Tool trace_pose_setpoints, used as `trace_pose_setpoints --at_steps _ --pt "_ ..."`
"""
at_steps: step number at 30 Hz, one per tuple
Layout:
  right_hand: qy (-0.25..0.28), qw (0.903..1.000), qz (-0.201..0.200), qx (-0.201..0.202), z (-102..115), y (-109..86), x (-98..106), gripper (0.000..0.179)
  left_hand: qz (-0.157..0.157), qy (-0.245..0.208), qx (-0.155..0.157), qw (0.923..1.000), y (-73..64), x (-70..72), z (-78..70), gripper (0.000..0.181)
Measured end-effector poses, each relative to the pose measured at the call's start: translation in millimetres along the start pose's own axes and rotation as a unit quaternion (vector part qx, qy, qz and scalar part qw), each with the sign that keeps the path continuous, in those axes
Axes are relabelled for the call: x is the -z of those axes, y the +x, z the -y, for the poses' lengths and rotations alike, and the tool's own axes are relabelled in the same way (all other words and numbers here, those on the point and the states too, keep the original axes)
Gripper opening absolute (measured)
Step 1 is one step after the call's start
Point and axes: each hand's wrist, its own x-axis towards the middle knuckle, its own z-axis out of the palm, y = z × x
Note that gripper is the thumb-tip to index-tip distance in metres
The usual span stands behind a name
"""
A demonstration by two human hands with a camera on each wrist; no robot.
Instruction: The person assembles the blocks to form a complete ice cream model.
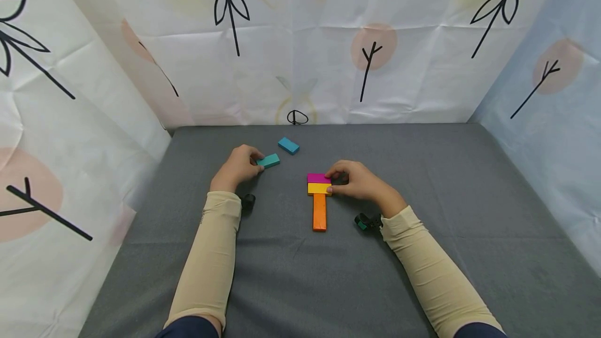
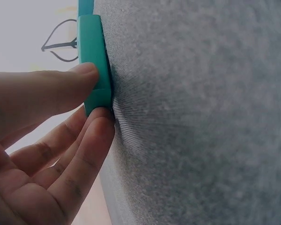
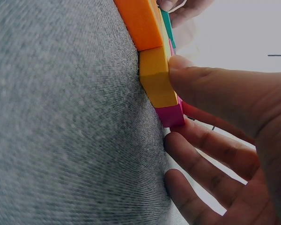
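My left hand [image 1: 238,167] pinches a teal block [image 1: 269,161] near its left end, low against the cloth. In the left wrist view the thumb lies on the top of the teal block [image 2: 90,44] and fingertips meet its near end. My right hand [image 1: 359,180] holds the right ends of a magenta block [image 1: 317,178] and a yellow block [image 1: 318,188], which lie side by side. Its thumb is on the yellow block [image 3: 155,72] and a forefinger is at the magenta block [image 3: 171,115]. An orange block [image 1: 319,213] extends from the yellow one towards me, forming a T.
A blue block [image 1: 288,145] lies flat beyond the teal one. Grey cloth [image 1: 291,275] covers the table, and patterned white sheets [image 1: 324,77] hang behind and at both sides. Dark wrist cameras [image 1: 248,203] sit by both cuffs.
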Motion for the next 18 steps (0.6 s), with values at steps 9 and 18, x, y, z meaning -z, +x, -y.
trace_pose_setpoints --at_steps 9,18 --pt "-0.001 1.0 0.001 -0.001 0.8 -0.7 0.8 0.031 0.005 0.002 -0.007 1.0 0.7 -2.5 -4.0 0.034" --pt "0.003 1.0 0.001 -0.004 -0.4 -0.5 -0.1 0.031 0.004 0.0 -0.014 0.9999 -0.6 -4.0 -6.0 0.034"
